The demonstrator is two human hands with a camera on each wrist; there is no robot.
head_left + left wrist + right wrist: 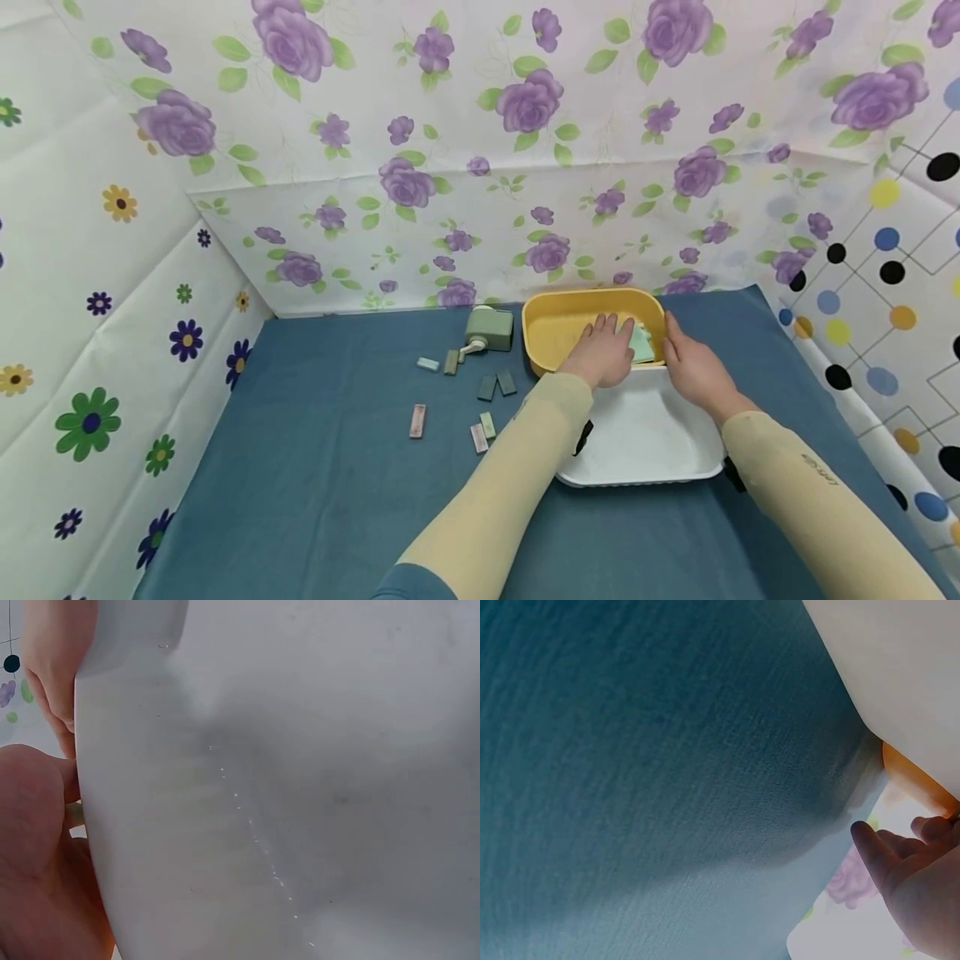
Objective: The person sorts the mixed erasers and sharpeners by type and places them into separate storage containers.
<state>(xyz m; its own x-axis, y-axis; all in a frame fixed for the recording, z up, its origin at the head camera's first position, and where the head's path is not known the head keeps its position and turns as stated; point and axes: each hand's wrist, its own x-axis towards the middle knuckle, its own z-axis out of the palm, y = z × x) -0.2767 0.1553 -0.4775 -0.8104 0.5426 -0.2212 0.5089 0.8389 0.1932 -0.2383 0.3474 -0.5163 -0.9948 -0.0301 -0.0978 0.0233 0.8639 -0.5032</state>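
My left hand (603,354) reaches over the near rim of a yellow basin (540,329), its fingers extended inside. Beside those fingers lies a flat mint-green piece (641,343); its kind is unclear, and whether the hand touches it I cannot tell. At the basin's right rim, my right hand (697,371) holds the edge; its contact is partly hidden. A white tray or basin (645,433) stands directly in front, below both wrists. Its pale surface fills most of the left wrist view. Both hands (34,825) appear along that view's left side.
Left of the basin, a sage-green pump bottle (489,327) lies on the blue cloth (337,467). Several small rectangular pieces are scattered nearby, including a pink one (417,421), a dark green one (487,387) and a pale blue one (428,364). A flowered sheet (450,208) hangs behind.
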